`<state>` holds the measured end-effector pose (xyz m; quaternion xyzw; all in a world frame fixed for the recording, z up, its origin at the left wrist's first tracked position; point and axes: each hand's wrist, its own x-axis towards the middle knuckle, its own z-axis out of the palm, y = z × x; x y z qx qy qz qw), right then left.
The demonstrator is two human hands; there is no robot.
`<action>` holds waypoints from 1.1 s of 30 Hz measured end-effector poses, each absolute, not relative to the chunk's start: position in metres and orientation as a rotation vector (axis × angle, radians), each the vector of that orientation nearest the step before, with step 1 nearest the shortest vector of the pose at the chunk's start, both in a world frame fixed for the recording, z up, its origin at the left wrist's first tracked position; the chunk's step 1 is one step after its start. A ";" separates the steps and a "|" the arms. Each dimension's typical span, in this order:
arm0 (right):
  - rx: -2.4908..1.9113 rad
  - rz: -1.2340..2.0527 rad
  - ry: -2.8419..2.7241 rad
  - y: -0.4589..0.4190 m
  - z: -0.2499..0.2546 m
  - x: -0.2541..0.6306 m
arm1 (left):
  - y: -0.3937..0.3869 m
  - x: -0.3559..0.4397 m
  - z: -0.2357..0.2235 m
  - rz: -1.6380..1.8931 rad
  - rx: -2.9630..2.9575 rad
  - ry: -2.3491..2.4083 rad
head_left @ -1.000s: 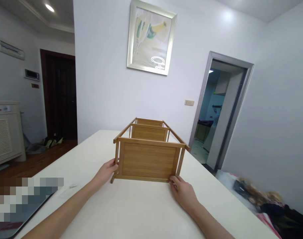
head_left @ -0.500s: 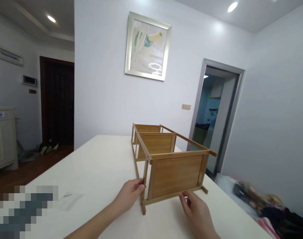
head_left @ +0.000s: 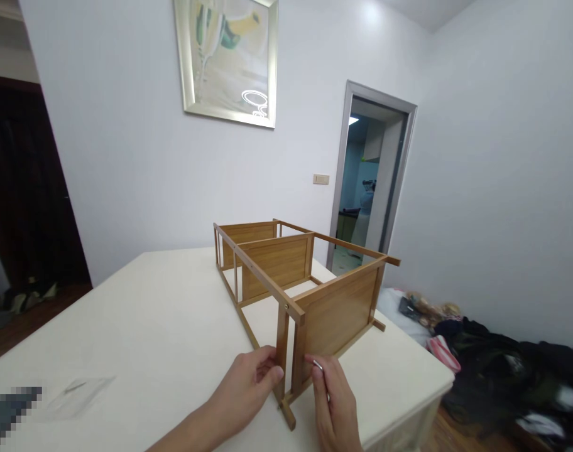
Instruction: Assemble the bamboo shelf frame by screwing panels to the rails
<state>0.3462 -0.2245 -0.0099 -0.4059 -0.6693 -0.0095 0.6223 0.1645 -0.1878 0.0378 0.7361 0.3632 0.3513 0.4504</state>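
A wooden shelf rack (head_left: 338,307) lies on its side on the white table (head_left: 173,314), its panels upright. My left hand (head_left: 249,383) is closed around the short slat at the rack's near left corner, its fingertips behind the wood. Close by, my right hand (head_left: 333,398) pinches a thin silver metal rod, apparently a hex key (head_left: 317,363), beside the near panel's lower left edge. Most of the rod is hidden by the fingers. A bolt head (head_left: 287,306) shows in the upper near corner of the frame.
A clear plastic bag (head_left: 79,397) with a small thin item lies at the table's left. Dark clothes (head_left: 503,364) are heaped beyond the table's right edge. A doorway (head_left: 371,182) opens in the back wall, right of a framed picture (head_left: 230,63).
My view has swung right and down. The rack's near end now sits turned more to the right. My right hand has moved to the near left corner, and the metal rod has come into sight.
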 end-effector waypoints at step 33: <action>-1.182 -0.183 -1.906 -0.281 -0.031 0.300 | -0.220 0.119 0.002 0.847 2.256 1.084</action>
